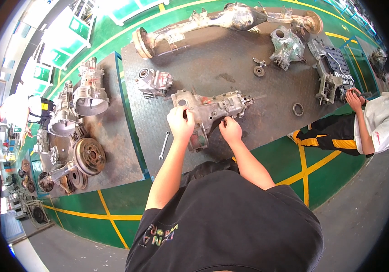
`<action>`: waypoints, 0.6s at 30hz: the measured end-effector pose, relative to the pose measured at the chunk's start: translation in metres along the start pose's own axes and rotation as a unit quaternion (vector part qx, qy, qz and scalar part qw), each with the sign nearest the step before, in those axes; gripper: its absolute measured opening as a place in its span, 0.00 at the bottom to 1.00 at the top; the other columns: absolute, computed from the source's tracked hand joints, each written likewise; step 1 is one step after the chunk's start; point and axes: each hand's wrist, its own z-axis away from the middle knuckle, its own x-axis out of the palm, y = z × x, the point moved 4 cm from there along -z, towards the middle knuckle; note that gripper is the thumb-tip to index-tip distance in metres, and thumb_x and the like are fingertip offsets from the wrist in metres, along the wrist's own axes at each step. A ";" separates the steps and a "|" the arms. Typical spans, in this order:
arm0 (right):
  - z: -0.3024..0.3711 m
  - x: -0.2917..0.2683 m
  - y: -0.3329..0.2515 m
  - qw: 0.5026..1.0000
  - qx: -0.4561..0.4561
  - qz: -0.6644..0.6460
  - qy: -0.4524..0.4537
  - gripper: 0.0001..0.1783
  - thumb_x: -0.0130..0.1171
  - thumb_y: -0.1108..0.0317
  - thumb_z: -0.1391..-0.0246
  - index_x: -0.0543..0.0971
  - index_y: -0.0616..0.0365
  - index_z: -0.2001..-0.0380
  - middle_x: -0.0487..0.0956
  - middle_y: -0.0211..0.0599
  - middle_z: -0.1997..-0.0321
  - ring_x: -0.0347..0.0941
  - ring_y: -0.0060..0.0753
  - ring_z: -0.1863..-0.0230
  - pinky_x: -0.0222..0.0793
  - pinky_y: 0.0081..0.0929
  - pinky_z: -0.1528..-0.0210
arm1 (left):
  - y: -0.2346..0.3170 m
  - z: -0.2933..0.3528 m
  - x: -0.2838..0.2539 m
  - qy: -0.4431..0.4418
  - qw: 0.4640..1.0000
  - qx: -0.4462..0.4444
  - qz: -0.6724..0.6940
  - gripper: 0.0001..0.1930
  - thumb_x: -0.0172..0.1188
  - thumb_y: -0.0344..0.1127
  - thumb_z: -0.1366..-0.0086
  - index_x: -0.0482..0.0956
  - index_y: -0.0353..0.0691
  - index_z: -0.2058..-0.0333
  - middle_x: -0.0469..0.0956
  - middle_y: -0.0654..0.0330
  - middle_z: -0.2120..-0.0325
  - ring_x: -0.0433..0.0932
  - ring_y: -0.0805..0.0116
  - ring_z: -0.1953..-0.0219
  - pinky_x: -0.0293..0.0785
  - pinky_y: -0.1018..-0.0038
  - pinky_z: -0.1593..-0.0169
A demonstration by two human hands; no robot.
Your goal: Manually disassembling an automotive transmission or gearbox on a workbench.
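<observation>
A grey metal gearbox (217, 108) lies in front of me on the dark metal table (158, 122), its narrow shaft end pointing right. My left hand (181, 123) is closed at its left end, thumb and fingers curled on the edge of the casing. Against the near side of the casing is my right hand (231, 130), fingers bent together; whatever is between its fingertips is hidden. A wrench (164, 145) lies on the table left of my left forearm. Behind the gearbox, to the left, stands a smaller metal housing (154, 82).
A long axle (203, 21) spans the table's far side. A ring (298, 109), a small geared part (259, 71) and a pale casing (287, 47) lie to the right. A co-worker (376, 122) handles parts at the right edge. Another table (117, 154) at left bears gearboxes and a drum (90, 156).
</observation>
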 end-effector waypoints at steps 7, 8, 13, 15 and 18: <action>0.002 -0.006 -0.001 0.999 0.032 -0.008 -0.027 0.18 0.60 0.52 0.46 0.78 0.58 0.70 0.82 0.48 0.64 0.79 0.51 0.60 0.74 0.43 0.59 | -0.005 0.003 0.000 -0.002 1.000 -0.003 -0.016 0.05 0.61 0.28 0.47 0.77 0.35 0.70 0.78 0.50 0.71 0.76 0.48 0.65 0.70 0.58 0.58; 0.003 -0.010 0.007 0.997 0.073 0.001 0.018 0.18 0.61 0.52 0.46 0.78 0.57 0.72 0.81 0.44 0.69 0.79 0.50 0.64 0.74 0.43 0.62 | -0.004 0.003 0.000 -0.002 1.000 -0.002 -0.014 0.05 0.61 0.28 0.47 0.77 0.35 0.70 0.78 0.50 0.71 0.76 0.48 0.65 0.70 0.58 0.58; -0.011 -0.020 0.035 0.989 0.103 0.047 0.093 0.17 0.62 0.52 0.47 0.78 0.56 0.73 0.82 0.41 0.74 0.80 0.48 0.68 0.74 0.42 0.65 | -0.005 0.003 0.002 -0.006 1.000 -0.005 -0.007 0.05 0.61 0.29 0.46 0.77 0.36 0.70 0.78 0.50 0.70 0.76 0.48 0.64 0.70 0.57 0.57; -0.017 -0.018 0.034 0.994 0.092 0.049 0.041 0.17 0.63 0.53 0.47 0.79 0.58 0.72 0.82 0.43 0.72 0.80 0.47 0.66 0.74 0.42 0.63 | -0.004 0.003 0.001 -0.006 1.000 -0.001 -0.014 0.05 0.61 0.29 0.46 0.77 0.36 0.70 0.78 0.50 0.70 0.76 0.48 0.64 0.70 0.57 0.57; -0.018 -0.018 0.032 0.994 0.099 0.051 0.015 0.16 0.64 0.56 0.48 0.79 0.59 0.70 0.82 0.43 0.71 0.80 0.47 0.65 0.74 0.41 0.62 | -0.005 0.003 0.000 -0.003 1.000 0.002 -0.012 0.05 0.61 0.29 0.46 0.77 0.36 0.70 0.78 0.50 0.70 0.76 0.48 0.64 0.70 0.57 0.58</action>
